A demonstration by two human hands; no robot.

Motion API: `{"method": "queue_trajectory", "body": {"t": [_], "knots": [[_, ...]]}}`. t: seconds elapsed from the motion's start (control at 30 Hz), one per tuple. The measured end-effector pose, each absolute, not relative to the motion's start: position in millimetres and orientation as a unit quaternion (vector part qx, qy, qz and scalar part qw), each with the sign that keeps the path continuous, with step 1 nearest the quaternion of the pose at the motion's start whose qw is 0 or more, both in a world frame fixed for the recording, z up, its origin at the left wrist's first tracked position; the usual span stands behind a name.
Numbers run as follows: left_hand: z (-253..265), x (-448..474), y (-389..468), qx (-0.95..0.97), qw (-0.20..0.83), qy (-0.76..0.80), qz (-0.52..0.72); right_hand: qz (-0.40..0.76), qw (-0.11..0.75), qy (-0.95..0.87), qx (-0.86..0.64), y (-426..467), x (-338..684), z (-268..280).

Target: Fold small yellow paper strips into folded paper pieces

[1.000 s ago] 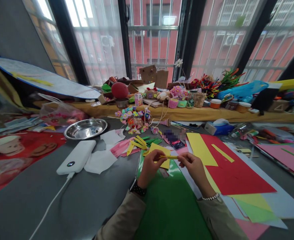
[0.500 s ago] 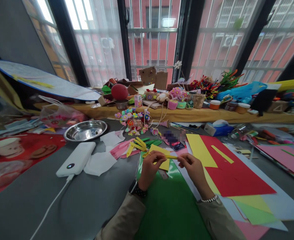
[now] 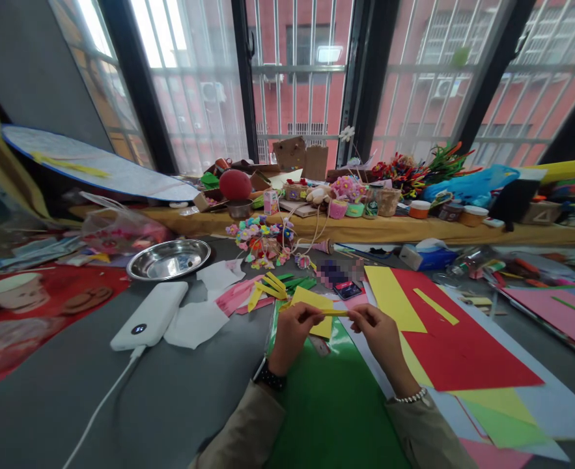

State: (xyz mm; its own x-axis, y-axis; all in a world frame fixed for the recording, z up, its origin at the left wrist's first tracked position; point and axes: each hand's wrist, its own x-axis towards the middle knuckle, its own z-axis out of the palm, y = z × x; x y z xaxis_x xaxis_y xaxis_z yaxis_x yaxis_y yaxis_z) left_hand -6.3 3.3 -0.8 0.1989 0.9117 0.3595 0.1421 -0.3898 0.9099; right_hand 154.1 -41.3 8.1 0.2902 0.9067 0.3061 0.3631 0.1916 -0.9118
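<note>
A narrow strip of yellow paper (image 3: pixel 335 312) is stretched level between my two hands. My left hand (image 3: pixel 293 332) pinches its left end, and my right hand (image 3: pixel 374 329) pinches the right end between thumb and fingertips. Beneath them lies a green mat (image 3: pixel 338 404) with a glossy surface. Yellow paper pieces (image 3: pixel 312 298) rest just behind my left hand. Farther left are folded yellow strips (image 3: pixel 269 286), with green strips (image 3: pixel 301 284) beside them. The strip's ends are hidden in my fingers.
A white power bank (image 3: pixel 151 316) with a cable lies left, near a steel dish (image 3: pixel 168 259). Red paper (image 3: pixel 473 345) and yellow paper (image 3: pixel 395 299) are stacked at right. A phone (image 3: pixel 346 289) and a bunch of small craft flowers (image 3: pixel 262 238) stand behind my hands.
Both hands still hold the yellow strip in nearly the same place, its visible face turned slightly. The whole view has shifted a little downward in the picture.
</note>
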Motion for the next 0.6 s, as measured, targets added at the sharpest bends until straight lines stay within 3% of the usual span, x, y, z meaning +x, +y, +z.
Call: {"method": "queue_trajectory", "body": {"t": [0.33, 0.6], "knots": [[4.8, -8.2, 3.9, 0.594, 0.488, 0.346, 0.538, 0.258, 0.539, -0.548, -0.585, -40.6, 153.1, 8.7], [5.6, -8.6, 5.6, 0.571, 0.512, 0.346, 0.54, 0.272, 0.553, -0.531, -0.581, -41.8, 156.1, 10.7]]}}
